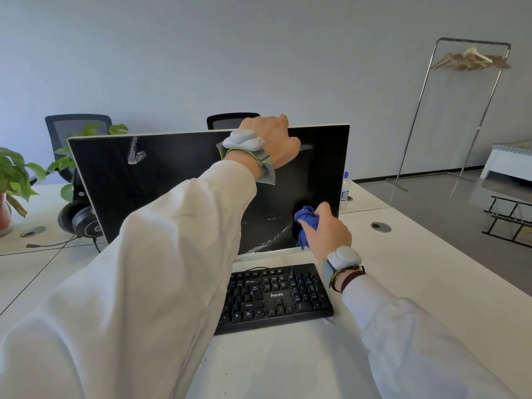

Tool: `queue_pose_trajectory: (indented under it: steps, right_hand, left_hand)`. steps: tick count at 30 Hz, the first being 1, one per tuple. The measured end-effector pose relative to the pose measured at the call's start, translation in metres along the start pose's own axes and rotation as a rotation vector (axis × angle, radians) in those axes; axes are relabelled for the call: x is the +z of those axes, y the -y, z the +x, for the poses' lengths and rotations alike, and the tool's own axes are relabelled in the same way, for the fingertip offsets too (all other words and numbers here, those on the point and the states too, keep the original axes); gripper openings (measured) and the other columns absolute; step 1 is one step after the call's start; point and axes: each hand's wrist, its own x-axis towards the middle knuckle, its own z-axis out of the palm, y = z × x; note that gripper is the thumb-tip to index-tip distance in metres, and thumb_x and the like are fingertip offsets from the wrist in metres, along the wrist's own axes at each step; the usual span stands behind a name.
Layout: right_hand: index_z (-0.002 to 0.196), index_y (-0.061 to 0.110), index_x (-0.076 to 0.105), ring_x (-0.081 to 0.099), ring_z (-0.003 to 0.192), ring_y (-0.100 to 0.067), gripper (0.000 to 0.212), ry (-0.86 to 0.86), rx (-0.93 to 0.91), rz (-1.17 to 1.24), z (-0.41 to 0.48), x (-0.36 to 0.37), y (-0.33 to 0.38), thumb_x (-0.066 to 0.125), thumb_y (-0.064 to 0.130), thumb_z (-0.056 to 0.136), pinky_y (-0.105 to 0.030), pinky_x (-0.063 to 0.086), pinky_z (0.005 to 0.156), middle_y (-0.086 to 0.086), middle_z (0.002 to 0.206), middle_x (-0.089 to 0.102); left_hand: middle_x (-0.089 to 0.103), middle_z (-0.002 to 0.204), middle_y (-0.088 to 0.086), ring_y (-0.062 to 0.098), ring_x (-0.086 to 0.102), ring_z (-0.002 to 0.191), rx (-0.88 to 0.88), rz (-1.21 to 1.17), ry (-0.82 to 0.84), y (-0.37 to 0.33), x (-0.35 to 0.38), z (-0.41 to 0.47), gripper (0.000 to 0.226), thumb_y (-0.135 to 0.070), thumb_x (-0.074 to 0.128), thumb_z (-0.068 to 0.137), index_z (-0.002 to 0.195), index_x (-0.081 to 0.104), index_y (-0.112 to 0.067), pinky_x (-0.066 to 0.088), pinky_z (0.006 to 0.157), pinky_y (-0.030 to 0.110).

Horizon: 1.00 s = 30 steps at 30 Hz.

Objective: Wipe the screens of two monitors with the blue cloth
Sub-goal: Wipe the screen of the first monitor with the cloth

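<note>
A monitor (172,180) with a black screen and a white frame stands tilted on the white desk. White smears show at its upper left and along its lower right. My left hand (273,139) grips the monitor's top edge, fingers curled over it. My right hand (325,228) holds the crumpled blue cloth (306,221) against the lower right part of the screen. Only this one monitor is in view.
A black keyboard (276,298) lies in front of the monitor. Headphones (83,223) and potted plants (17,180) sit at the left, a water bottle (345,191) behind the monitor's right edge. Two office chairs (77,125) stand behind the desk, a clothes rack (466,110) at the right.
</note>
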Motion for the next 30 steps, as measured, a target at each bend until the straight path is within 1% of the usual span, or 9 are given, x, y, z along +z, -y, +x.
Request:
queue_pose_trajectory:
  steps: [2,5,8,10,15,19,23,26,30]
  right_hand:
    - [0.103,0.020,0.041,0.053,0.062,-0.020,0.034,-0.064,-0.021,0.056,0.016,-0.015,0.010,0.060,0.046,0.094,-0.019,0.030,0.050,0.003,0.077,0.055]
    - [0.115,0.015,0.047,0.051,0.068,-0.017,0.040,-0.110,-0.036,0.065,0.028,-0.031,0.021,0.061,0.045,0.093,-0.022,0.042,0.064,0.003,0.086,0.053]
    - [0.113,0.015,0.047,0.051,0.065,-0.017,0.039,-0.139,-0.011,0.093,0.022,-0.025,0.021,0.061,0.045,0.093,-0.025,0.045,0.064,0.003,0.085,0.054]
    - [0.112,0.014,0.047,0.050,0.063,-0.016,0.038,-0.132,-0.004,0.110,0.013,-0.015,0.018,0.061,0.044,0.093,-0.023,0.041,0.063,0.002,0.084,0.056]
    - [0.116,0.014,0.046,0.047,0.061,-0.014,0.039,-0.010,-0.002,0.032,-0.010,0.004,0.005,0.058,0.044,0.095,-0.018,0.036,0.060,0.001,0.086,0.059]
    - [0.112,0.017,0.045,0.040,0.054,-0.006,0.036,0.032,-0.044,-0.046,-0.007,-0.001,0.001,0.057,0.046,0.095,-0.011,0.022,0.051,0.002,0.082,0.058]
    - [0.110,0.015,0.047,0.051,0.062,-0.015,0.038,-0.080,-0.101,0.012,0.019,-0.025,0.012,0.060,0.046,0.094,-0.012,0.027,0.053,0.003,0.080,0.054]
    - [0.111,0.015,0.048,0.051,0.068,-0.017,0.038,-0.176,-0.070,0.064,0.043,-0.050,0.030,0.060,0.046,0.094,-0.022,0.038,0.063,0.002,0.083,0.053]
    - [0.111,0.014,0.049,0.051,0.068,-0.017,0.038,-0.229,-0.047,0.086,0.049,-0.053,0.036,0.060,0.046,0.093,-0.025,0.041,0.067,0.002,0.084,0.053]
  left_hand:
    - [0.056,0.075,0.000,0.019,0.050,0.063,0.009,0.001,0.000,-0.002,0.002,0.001,0.029,-0.040,0.039,0.085,0.095,0.051,-0.015,0.029,0.054,0.030]
    - [0.054,0.075,0.000,0.019,0.049,0.062,0.021,0.010,-0.007,-0.004,0.003,0.002,0.030,-0.041,0.038,0.086,0.095,0.050,-0.015,0.028,0.054,0.030]
    - [0.056,0.078,0.001,0.022,0.051,0.065,0.025,0.007,-0.021,-0.003,0.004,0.002,0.029,-0.039,0.039,0.086,0.095,0.051,-0.015,0.027,0.054,0.030]
    - [0.057,0.078,0.001,0.021,0.051,0.065,0.031,0.008,-0.020,-0.003,0.004,0.001,0.028,-0.038,0.040,0.085,0.094,0.051,-0.014,0.026,0.053,0.029]
    - [0.056,0.076,-0.001,0.018,0.050,0.063,0.029,0.008,-0.015,-0.001,0.004,0.000,0.025,-0.038,0.042,0.083,0.093,0.051,-0.016,0.028,0.053,0.029]
    - [0.056,0.075,0.000,0.020,0.052,0.064,0.025,-0.012,-0.015,0.000,0.003,0.000,0.025,-0.036,0.042,0.083,0.092,0.051,-0.015,0.030,0.054,0.029]
    - [0.055,0.074,0.000,0.022,0.053,0.066,0.022,-0.017,-0.025,0.005,0.003,0.002,0.025,-0.038,0.040,0.083,0.091,0.050,-0.016,0.032,0.055,0.029]
    - [0.054,0.074,0.000,0.022,0.052,0.066,0.018,-0.017,-0.015,0.005,0.004,0.004,0.025,-0.037,0.040,0.083,0.091,0.049,-0.015,0.031,0.054,0.030]
    - [0.054,0.075,-0.001,0.020,0.050,0.065,0.023,-0.024,-0.015,0.006,0.002,0.004,0.023,-0.035,0.041,0.084,0.094,0.050,-0.016,0.030,0.054,0.029]
